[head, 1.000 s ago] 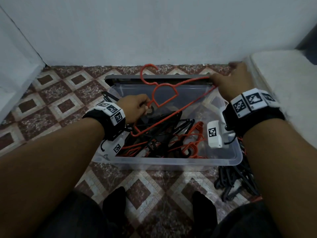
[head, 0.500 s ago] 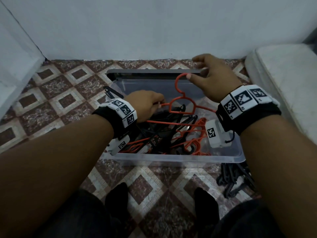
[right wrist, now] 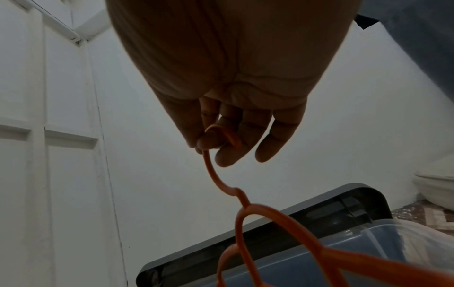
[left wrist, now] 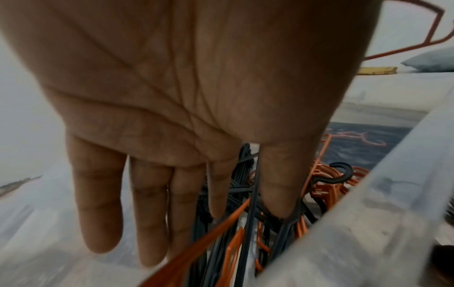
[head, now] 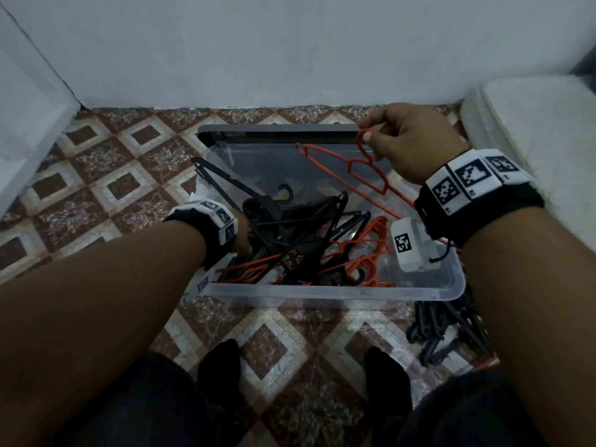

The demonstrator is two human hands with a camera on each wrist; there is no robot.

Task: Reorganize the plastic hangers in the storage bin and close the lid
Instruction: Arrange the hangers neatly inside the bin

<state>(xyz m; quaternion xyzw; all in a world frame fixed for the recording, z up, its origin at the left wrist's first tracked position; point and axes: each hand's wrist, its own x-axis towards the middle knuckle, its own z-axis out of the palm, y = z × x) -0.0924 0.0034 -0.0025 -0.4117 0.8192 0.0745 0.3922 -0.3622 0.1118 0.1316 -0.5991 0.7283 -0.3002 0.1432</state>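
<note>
A clear plastic bin point(head: 322, 290) stands on the tiled floor, its dark grey lid point(head: 280, 132) behind the far rim. My right hand point(head: 409, 140) is over the bin's far right corner. Thumb and forefinger pinch the hook of an orange hanger point(head: 367, 171), which hangs slanted over the bin. The right wrist view shows that pinch on the hook point(right wrist: 216, 136) above the lid point(right wrist: 270, 233). My left hand point(head: 242, 233) is low at the bin's left side, in a tangled pile of black and orange hangers point(head: 309, 240). Its fingers point(left wrist: 152, 203) are straight, with thin black hanger bars running between thumb and forefinger.
A heap of black hangers point(head: 451, 330) lies on the floor right of the bin. A white mattress point(head: 532, 130) fills the right side. The white wall point(head: 290, 43) stands just behind the lid. My feet in black socks point(head: 219, 366) are in front of the bin.
My left hand let go of the orange hanger and dropped into the pile. My right hand shifted its hold to the hook and drew the hanger toward the far right corner.
</note>
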